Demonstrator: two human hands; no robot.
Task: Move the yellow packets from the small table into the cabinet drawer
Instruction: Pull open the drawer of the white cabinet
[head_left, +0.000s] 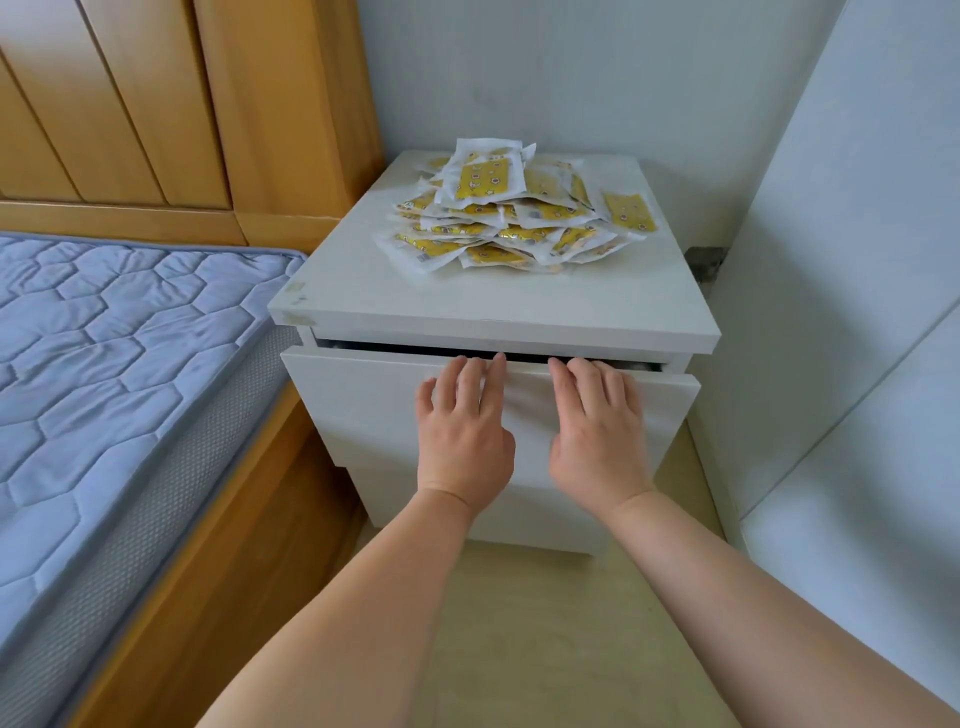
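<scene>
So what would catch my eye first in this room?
Most likely the heap of yellow packets piled toward the back of the small table. Below it, the left hand and right hand lie flat side by side on the drawer front, fingertips at the narrow gap above it. A blue quilted mattress fills the left.

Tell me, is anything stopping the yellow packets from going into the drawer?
Yes. The drawer is open only a crack, so the table top covers it. The yellow packets lie piled on that top. The left hand and right hand touch the drawer's upper edge.
</scene>
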